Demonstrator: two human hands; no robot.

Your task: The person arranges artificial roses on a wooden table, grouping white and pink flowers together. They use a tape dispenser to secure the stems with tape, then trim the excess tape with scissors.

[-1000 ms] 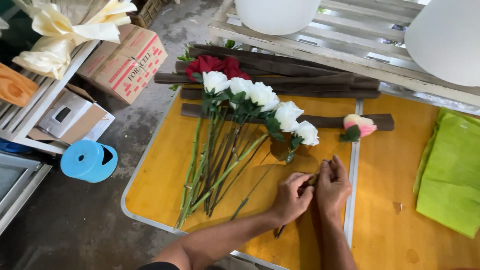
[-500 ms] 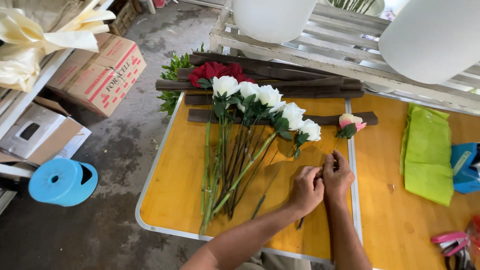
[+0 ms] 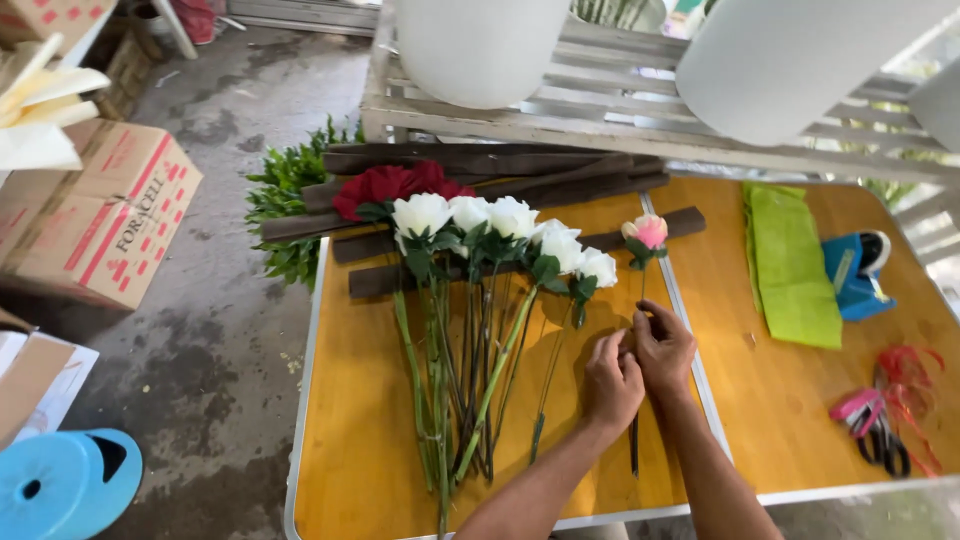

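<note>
Yellow table w/ white roses lying in a row. Left hand & right hand close together, fingers pinched shut on thin stem of pink rose, just right of white ones.

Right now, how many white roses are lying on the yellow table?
5, in a row with stems toward the person: one at far left, then and the rightmost. The heads overlap, so another could be hidden.

Head view, steeply down, close
</note>
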